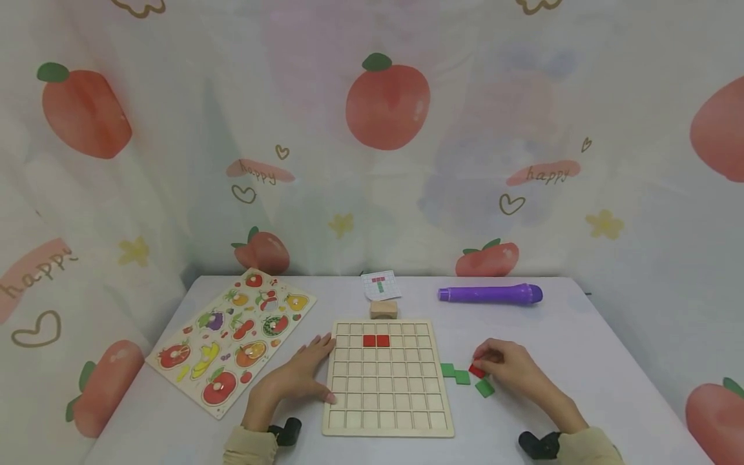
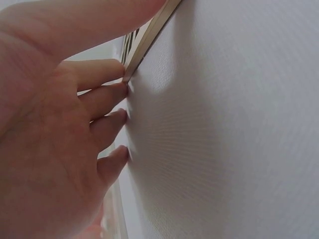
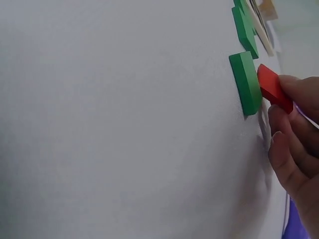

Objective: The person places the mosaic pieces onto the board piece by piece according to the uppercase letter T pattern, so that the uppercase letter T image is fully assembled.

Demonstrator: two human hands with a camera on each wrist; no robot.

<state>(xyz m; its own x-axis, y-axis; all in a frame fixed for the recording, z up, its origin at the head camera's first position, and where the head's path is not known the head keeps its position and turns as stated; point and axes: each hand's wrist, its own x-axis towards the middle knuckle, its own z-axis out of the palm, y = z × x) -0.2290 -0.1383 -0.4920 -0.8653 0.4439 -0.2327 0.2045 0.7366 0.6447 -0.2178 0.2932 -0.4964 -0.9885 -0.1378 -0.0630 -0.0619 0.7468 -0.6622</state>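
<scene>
A wooden grid board (image 1: pixel 374 387) lies in the middle of the table with two red square tiles (image 1: pixel 376 341) side by side in its second row. At the board's left edge rests my left hand (image 1: pixel 299 374), thumb and fingertips on the rim, the other fingers spread onto the table. To the right of the board my right hand (image 1: pixel 514 368) pinches a red tile (image 3: pixel 274 88) between thumb and fingers, tilted. Beside it lie three green tiles; the nearest green tile (image 3: pixel 245 83) is right by the red one.
A fruit puzzle board (image 1: pixel 232 342) lies at an angle on the left. Behind the grid board, a card with a printed red and green pattern (image 1: pixel 381 285) leans by a small wooden block (image 1: pixel 383 310). A purple microphone-shaped stick (image 1: pixel 491 294) lies at the back right.
</scene>
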